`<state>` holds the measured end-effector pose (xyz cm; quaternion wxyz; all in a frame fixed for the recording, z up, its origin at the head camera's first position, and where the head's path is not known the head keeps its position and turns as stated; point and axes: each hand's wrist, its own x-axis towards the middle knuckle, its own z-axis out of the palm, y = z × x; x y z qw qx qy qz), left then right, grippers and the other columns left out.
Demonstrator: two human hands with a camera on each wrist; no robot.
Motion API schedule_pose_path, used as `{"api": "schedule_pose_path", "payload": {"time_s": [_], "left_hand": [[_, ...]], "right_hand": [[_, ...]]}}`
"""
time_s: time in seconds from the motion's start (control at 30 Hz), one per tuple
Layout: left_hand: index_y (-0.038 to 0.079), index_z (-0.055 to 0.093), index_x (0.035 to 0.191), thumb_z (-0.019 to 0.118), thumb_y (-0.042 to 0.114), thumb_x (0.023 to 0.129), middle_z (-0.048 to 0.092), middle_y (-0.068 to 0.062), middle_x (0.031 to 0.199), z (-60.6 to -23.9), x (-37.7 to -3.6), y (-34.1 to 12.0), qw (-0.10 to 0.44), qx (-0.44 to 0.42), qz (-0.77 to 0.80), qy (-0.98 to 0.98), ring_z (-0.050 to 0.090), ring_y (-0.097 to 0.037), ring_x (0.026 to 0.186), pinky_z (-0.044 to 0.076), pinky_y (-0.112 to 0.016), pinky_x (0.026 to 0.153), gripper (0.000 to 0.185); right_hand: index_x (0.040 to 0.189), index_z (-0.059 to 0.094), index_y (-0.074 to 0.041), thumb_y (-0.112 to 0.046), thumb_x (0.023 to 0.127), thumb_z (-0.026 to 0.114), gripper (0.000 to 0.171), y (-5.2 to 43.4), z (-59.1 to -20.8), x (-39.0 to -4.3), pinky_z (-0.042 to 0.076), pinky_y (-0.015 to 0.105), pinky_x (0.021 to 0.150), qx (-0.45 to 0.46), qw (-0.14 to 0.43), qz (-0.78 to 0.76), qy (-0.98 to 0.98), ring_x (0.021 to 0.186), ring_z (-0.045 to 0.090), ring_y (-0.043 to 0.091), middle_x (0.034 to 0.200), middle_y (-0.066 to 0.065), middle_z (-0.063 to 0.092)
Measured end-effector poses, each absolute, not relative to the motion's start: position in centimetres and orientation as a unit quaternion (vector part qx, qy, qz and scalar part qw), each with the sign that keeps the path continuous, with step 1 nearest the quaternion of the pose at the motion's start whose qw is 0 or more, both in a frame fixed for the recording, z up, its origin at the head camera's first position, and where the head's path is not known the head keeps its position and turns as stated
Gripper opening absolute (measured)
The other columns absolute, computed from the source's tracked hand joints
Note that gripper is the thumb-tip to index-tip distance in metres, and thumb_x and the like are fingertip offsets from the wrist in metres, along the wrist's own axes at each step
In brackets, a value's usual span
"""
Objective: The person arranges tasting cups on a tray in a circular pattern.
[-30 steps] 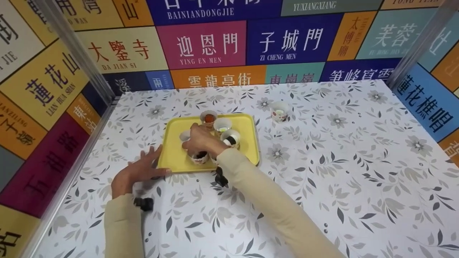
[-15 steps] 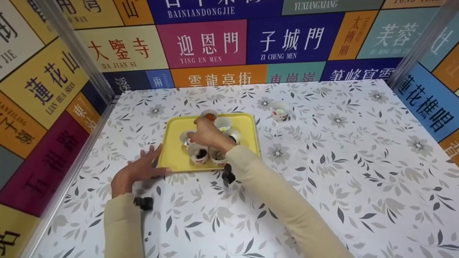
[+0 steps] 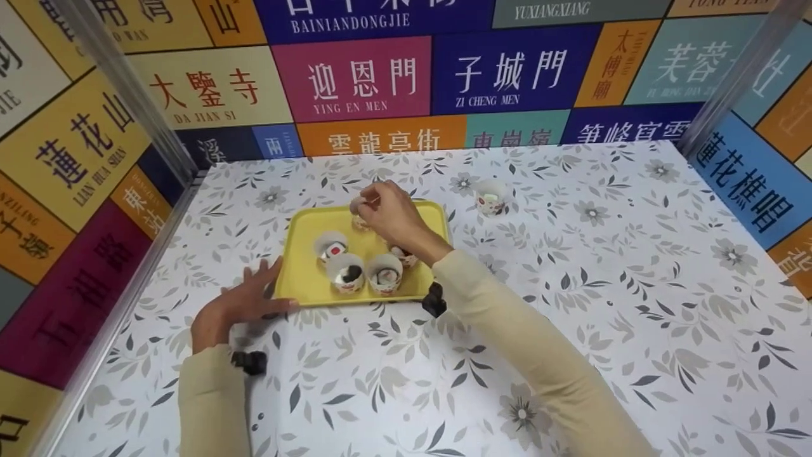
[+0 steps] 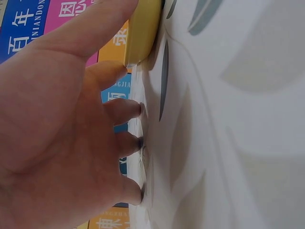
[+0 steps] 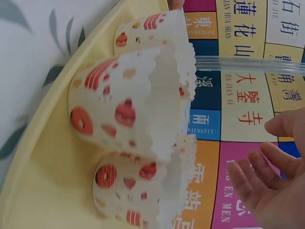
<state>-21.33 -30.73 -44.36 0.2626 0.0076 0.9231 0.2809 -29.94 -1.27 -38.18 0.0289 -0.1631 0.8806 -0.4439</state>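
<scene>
Several patterned paper cups stand on a yellow tray. The left cup holds a white and red piece; the front left cup holds something black. Beside it is the front right cup. My right hand reaches over the tray, fingertips overlapping the rim of the back cup and hiding other cups. In the right wrist view its fingers are loosely bent with nothing visible between them. My left hand is spread at the tray's left front corner, thumb at the edge, other fingertips on the tablecloth.
Another paper cup with a pale green piece stands on the flowered tablecloth, right of the tray. Panels with large lettering rise behind the table and along both sides.
My right hand has moved from the left cup back and right to the back cup, uncovering the left and front cups. My left hand has stayed at the tray corner.
</scene>
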Motion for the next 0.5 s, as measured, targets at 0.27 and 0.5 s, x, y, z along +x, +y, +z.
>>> {"api": "schedule_pose_path", "payload": {"time_s": [0.27, 0.5], "left_hand": [[0.035, -0.005, 0.160, 0.066, 0.069, 0.083, -0.018, -0.010, 0.168, -44.7, -21.4, -30.8, 0.268, -0.006, 0.274, 0.923, -0.025, -0.042, 0.151, -0.019, -0.074, 0.112, 0.110], [0.038, -0.005, 0.160, 0.065, 0.072, 0.080, -0.018, -0.008, 0.168, -44.5, -21.3, -30.7, 0.267, -0.013, 0.273, 0.924, -0.025, -0.041, 0.151, -0.019, -0.074, 0.112, 0.111]], "right_hand": [[0.128, 0.062, -0.011, -0.025, 0.098, 0.065, 0.033, 1.7, -38.0, -30.0, 0.049, 0.038, 0.105, -0.172, -0.010, -0.443, 0.880, 0.123, 0.056, 0.024, 0.129, 0.007, 0.059], [0.123, 0.065, -0.006, -0.018, 0.094, 0.070, 0.031, 4.6, -39.1, -30.6, 0.049, 0.040, 0.103, -0.179, -0.095, -0.455, 0.867, 0.118, 0.058, 0.029, 0.122, 0.011, 0.062]]}}
